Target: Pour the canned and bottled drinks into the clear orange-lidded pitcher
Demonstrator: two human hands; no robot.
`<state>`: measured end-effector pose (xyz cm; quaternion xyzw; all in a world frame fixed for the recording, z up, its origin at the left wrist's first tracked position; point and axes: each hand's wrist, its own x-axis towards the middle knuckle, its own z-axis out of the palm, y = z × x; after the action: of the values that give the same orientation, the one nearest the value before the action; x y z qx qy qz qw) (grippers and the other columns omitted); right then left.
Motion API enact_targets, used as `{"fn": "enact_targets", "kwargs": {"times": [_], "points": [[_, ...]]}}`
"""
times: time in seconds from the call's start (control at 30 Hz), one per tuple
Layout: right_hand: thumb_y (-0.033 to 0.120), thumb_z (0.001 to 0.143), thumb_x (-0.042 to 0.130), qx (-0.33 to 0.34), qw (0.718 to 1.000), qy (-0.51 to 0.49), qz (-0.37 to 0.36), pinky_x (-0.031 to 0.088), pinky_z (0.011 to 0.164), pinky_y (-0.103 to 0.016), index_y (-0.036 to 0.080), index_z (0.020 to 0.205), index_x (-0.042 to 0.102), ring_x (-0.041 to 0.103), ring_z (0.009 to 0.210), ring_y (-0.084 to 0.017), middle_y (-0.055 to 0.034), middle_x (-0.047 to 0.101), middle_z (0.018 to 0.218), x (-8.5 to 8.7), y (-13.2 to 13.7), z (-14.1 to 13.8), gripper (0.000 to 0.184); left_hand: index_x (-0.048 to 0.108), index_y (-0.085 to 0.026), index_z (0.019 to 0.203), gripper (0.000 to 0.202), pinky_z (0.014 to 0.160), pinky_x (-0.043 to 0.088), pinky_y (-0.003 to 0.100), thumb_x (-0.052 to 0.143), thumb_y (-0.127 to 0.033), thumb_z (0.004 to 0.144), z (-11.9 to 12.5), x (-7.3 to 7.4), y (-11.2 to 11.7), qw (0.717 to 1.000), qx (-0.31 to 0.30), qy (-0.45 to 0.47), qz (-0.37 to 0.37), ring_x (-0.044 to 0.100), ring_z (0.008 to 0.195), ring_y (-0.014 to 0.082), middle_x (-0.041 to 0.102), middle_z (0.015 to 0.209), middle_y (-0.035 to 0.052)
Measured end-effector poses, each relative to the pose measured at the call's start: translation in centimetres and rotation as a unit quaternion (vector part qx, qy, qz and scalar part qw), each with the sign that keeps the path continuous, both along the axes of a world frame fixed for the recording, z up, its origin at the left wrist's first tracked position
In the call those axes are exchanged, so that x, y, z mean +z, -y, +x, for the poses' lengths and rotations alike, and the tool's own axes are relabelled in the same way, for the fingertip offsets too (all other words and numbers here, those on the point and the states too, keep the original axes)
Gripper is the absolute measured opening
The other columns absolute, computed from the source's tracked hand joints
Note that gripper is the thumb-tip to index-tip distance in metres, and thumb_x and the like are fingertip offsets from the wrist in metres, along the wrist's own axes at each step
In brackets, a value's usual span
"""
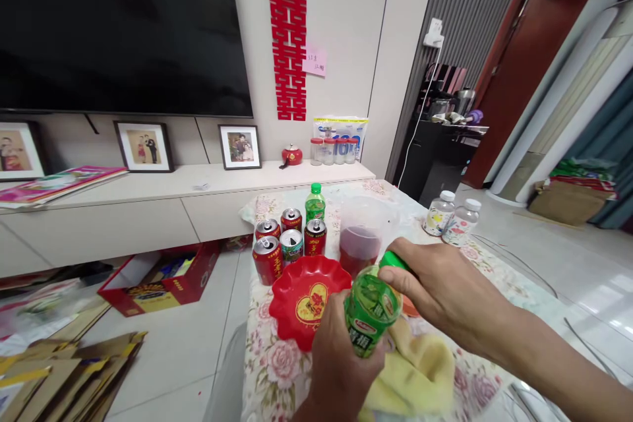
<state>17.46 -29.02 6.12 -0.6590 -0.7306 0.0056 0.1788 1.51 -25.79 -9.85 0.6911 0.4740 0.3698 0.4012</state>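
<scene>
My left hand [341, 359] is wrapped around a tilted green-labelled plastic drink bottle [366, 326], its clear shoulder facing up. At the bottle's top end, my right hand [435, 280] is closed on a green cap [394, 262]; whether the cap is loose on the neck I cannot tell. Just left of the hands lies a red scalloped plate [289, 290]. Behind them stands a clear plastic pitcher [360, 241] with dark red liquid. A yellow cloth [415, 382] is bunched on the table under my right forearm.
Several drink cans [268, 258] and another green-capped bottle [315, 204] stand behind the plate. Two white-capped bottles [461, 223] are at the table's right side. A floral cloth [284, 366] covers the table. On the floor at left sit a red box [163, 287] and flattened cardboard [74, 376].
</scene>
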Motion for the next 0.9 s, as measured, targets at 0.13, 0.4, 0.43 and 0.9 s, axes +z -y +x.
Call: {"fn": "enact_targets", "kwargs": {"times": [0.13,0.4,0.43,0.9], "points": [[0.071,0.103,0.03,-0.003,0.998,0.052,0.02,0.022,0.053,-0.028,0.024,0.076,0.047,0.041,0.05,-0.015,0.0009,0.049,0.058,-0.4,-1.1,-0.7,0.057,0.055,-0.026,0.109,0.045,0.084,0.054,0.047,0.073,-0.036,0.068,-1.6,0.9,0.0,0.999,-0.024,-0.032,-0.029,0.069,0.097,0.0368,0.07,0.1,0.0097],[0.059,0.108,0.038,0.202,0.974,-0.093,-0.046,0.037,0.062,-0.027,0.02,0.081,0.056,0.051,0.063,-0.013,0.0,0.058,0.073,1.0,-2.4,-0.2,0.05,0.056,-0.022,0.116,0.058,0.075,0.049,0.033,0.077,-0.02,0.062,-4.3,2.9,0.0,0.96,-0.211,0.062,-0.173,0.063,0.086,0.0219,0.069,0.097,0.0008],[0.058,0.109,0.038,0.224,0.967,-0.102,-0.06,0.04,0.066,-0.028,0.02,0.085,0.059,0.055,0.068,-0.014,-0.0014,0.062,0.078,1.3,-2.4,-0.1,0.05,0.056,-0.021,0.117,0.059,0.072,0.048,0.031,0.077,-0.019,0.062,-4.6,3.2,0.0,0.95,-0.235,0.076,-0.191,0.063,0.084,0.0201,0.069,0.096,0.0],[0.062,0.109,0.023,0.126,0.989,0.026,-0.069,0.035,0.063,-0.031,0.02,0.089,0.061,0.055,0.065,-0.018,-0.0051,0.066,0.079,0.1,-2.4,-1.4,0.061,0.057,-0.023,0.12,0.06,0.079,0.05,0.034,0.077,-0.019,0.064,-5.3,3.3,-0.1,0.96,-0.215,0.058,-0.171,0.065,0.09,0.0235,0.071,0.1,0.0014]]}}
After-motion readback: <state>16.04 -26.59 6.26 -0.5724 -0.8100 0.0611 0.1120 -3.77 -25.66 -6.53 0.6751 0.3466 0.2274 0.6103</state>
